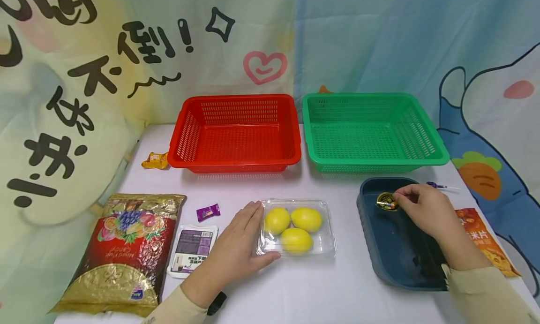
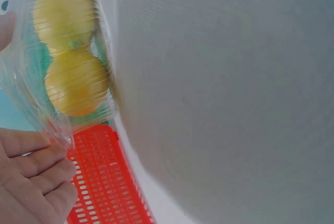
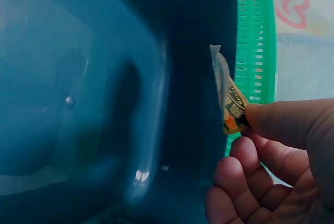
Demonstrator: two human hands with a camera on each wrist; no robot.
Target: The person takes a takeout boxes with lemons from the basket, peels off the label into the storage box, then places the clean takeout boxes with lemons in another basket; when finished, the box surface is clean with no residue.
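My left hand rests along the left side of a clear plastic box, its fingers fairly straight at the back corner and its thumb by the front corner. Three lemons lie inside the box; two of the lemons show through the plastic in the left wrist view. With thumb and fingers, my right hand pinches a small black-and-gold wrapped candy. That hand is over the far part of a dark blue tray.
Behind stand a red basket and a green basket. On the left lie a candy bag, a white-and-purple packet, a purple candy and an orange packet. Right of the tray are an orange snack bag and a lollipop.
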